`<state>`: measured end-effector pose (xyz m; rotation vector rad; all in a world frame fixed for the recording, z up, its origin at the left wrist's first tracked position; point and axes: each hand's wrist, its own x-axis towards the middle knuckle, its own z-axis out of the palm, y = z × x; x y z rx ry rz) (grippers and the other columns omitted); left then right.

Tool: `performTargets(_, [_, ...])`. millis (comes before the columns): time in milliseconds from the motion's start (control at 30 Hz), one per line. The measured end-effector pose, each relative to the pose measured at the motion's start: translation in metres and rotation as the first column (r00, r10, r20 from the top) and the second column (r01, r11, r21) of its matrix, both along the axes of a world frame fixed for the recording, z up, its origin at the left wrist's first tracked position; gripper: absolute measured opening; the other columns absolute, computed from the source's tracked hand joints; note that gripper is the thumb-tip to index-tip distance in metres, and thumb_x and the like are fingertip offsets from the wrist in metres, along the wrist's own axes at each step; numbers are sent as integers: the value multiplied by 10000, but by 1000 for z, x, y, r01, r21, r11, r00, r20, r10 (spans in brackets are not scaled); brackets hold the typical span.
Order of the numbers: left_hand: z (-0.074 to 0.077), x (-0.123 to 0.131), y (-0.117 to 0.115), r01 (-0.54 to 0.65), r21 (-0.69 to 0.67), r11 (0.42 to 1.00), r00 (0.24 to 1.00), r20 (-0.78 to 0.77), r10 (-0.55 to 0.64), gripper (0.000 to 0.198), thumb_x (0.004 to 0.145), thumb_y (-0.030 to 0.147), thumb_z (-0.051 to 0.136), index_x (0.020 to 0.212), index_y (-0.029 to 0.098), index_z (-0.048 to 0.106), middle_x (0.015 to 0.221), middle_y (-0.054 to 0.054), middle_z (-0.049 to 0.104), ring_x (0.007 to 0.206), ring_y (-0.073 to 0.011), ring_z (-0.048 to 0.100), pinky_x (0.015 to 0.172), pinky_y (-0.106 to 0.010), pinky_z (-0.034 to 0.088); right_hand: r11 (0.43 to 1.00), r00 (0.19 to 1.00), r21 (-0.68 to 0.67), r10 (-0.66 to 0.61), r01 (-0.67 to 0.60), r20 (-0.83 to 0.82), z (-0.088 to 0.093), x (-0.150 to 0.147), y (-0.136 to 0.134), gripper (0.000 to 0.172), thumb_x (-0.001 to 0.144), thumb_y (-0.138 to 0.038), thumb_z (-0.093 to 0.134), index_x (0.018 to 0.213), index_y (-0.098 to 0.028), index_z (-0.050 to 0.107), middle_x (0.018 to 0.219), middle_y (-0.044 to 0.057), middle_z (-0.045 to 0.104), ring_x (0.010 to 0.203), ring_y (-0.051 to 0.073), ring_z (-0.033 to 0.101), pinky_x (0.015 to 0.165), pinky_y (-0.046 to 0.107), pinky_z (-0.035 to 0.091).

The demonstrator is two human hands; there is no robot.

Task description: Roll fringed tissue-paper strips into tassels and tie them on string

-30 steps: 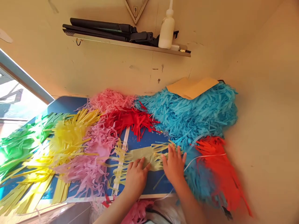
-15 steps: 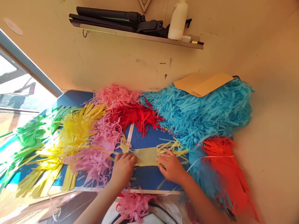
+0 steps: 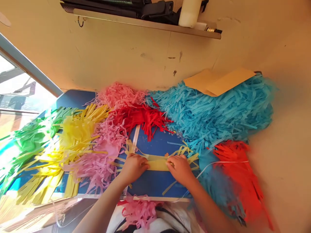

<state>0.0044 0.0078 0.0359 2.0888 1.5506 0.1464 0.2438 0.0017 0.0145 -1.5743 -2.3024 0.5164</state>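
Observation:
A pale yellow tissue paper piece [image 3: 157,163] with fringed ends lies across the blue table [image 3: 155,186] in front of me. My left hand [image 3: 136,165] pinches it near its left end, fingers closed. At the right end my right hand [image 3: 179,166] grips it the same way, thumb pointing inward. The sheet stretches between both hands, its near edge folded up over the middle. Fringe strips fan out past each hand. Lilac fringed paper [image 3: 97,165] lies just left of my left hand, and red fringed paper [image 3: 142,118] is behind the sheet.
Yellow [image 3: 75,132] and green fringed paper [image 3: 36,132] spread at the left. A big blue fringe heap [image 3: 225,110] with orange-tan card [image 3: 218,82] on top fills the right. Red fringe [image 3: 243,178] and a white string [image 3: 213,161] hang nearby. A wall shelf [image 3: 145,23] holds a white bottle [image 3: 190,13].
Both hands went from lying flatter on the yellow paper to pinching it. The paper now looks narrower, folded and gathered between them. The view has tilted slightly downward.

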Motion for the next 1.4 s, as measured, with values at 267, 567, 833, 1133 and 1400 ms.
performTargets(267, [0,10,9,-108,-42,993,981,-169,99,332,952,365,428,865,215,712,771,-44,754,763,-212,686,816,-343,398,979,978,99,-187,178,95,-6,-12,-3,162,858,-234,611,698,-226,632,803,47,669,824,230,574,770,365,316])
performTargets(567, [-2,17,13,-125,-42,991,957,-269,110,334,943,376,440,826,193,694,753,-61,741,747,-230,690,806,-347,407,968,966,74,-247,242,80,-13,-6,0,141,824,-250,639,686,-229,622,801,37,657,834,235,572,780,373,323])
performTargets(833, [-4,17,15,-98,-21,995,952,-292,88,344,951,362,437,786,188,684,716,-60,723,718,-226,681,812,-359,418,964,962,76,-259,254,80,-11,-8,4,200,824,-256,633,631,-222,590,768,27,653,806,215,560,757,353,303])
performTargets(1133, [-5,16,9,432,342,835,893,-294,-342,177,934,170,497,1025,219,640,1079,-87,673,1004,-253,580,898,-411,377,883,909,310,-402,353,110,-4,-11,2,179,789,-210,689,948,-193,608,1014,86,665,955,278,553,850,402,299])
performTargets(1400, [5,19,1,537,282,795,832,-335,-443,270,775,268,651,1022,159,636,976,-94,658,956,-280,583,1042,-523,285,944,954,136,300,-299,13,5,-7,-12,345,728,-46,529,1039,-188,575,1064,63,664,1017,219,563,934,373,333])
